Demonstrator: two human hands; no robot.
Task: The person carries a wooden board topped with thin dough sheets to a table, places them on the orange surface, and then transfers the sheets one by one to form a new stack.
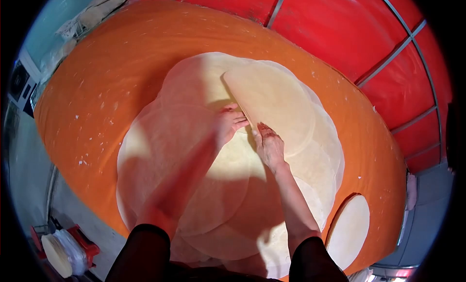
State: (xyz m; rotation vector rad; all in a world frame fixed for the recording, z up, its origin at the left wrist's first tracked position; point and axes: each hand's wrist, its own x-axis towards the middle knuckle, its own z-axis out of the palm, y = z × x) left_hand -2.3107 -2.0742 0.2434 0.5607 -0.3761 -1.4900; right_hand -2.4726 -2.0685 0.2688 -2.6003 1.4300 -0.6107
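Many thin, pale round flatbreads (208, 194) lie overlapping in a broad ring. One flatbread (276, 100) toward the far side has a straight, raised left edge and looks folded over or lifted along it. My right hand (270, 145) pinches the near end of that edge, with thumb and fingers closed. Just left of it, my left hand (232, 124) has its fingers stretched out, their tips at the same edge; it is slightly blurred and does not visibly grip. The underside of the raised edge is hidden.
An orange cloth (92, 107) covers the large rounded table under the flatbreads. A separate round flatbread (349, 231) lies at the right edge. Red panels with metal bars (340, 39) stand behind. At lower left, a red stool (87, 243) carries a plastic-wrapped bundle.
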